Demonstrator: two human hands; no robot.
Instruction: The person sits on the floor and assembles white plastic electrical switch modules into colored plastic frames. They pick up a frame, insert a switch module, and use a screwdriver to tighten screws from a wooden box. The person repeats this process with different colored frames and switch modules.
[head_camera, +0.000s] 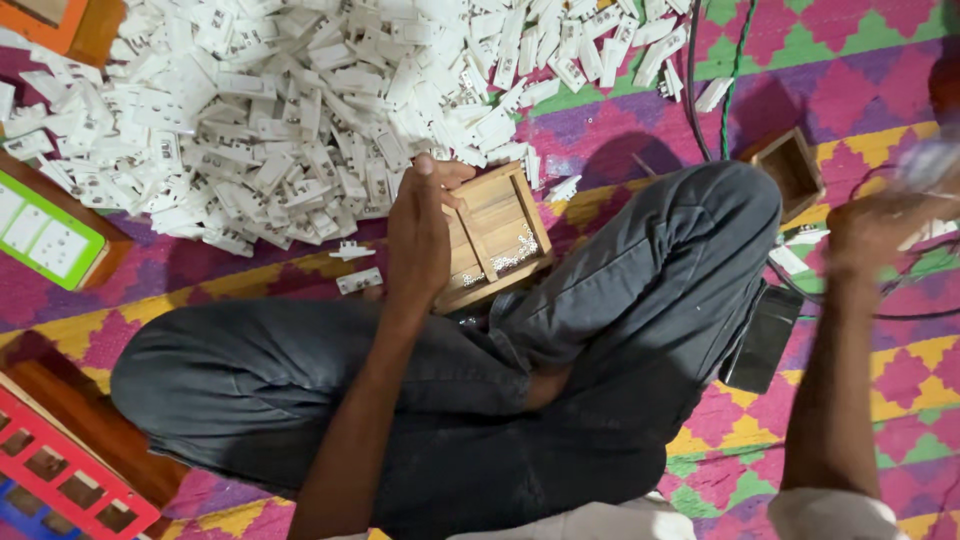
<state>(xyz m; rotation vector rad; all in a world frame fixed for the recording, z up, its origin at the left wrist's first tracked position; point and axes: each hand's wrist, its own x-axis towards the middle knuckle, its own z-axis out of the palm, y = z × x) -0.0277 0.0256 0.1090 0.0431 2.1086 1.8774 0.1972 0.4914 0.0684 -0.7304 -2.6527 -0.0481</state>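
Box (495, 235), a small wooden tray with slats, is propped on the crossed legs (500, 350) before a heap of white plastic parts (300, 110). It is best kept level (tiny silver pieces sit in one compartment). The left hand (420, 235) is wrapped around its left edge, forearm reaching forward. The right hand (880, 225) is raised and blurred; its grip cannot be told.

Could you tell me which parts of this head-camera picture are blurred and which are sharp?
In the head view, the right hand is smeared by motion blur, whatever it may hold unreadable; the left hand on the wooden box and the pile of white plastic parts look sharp.
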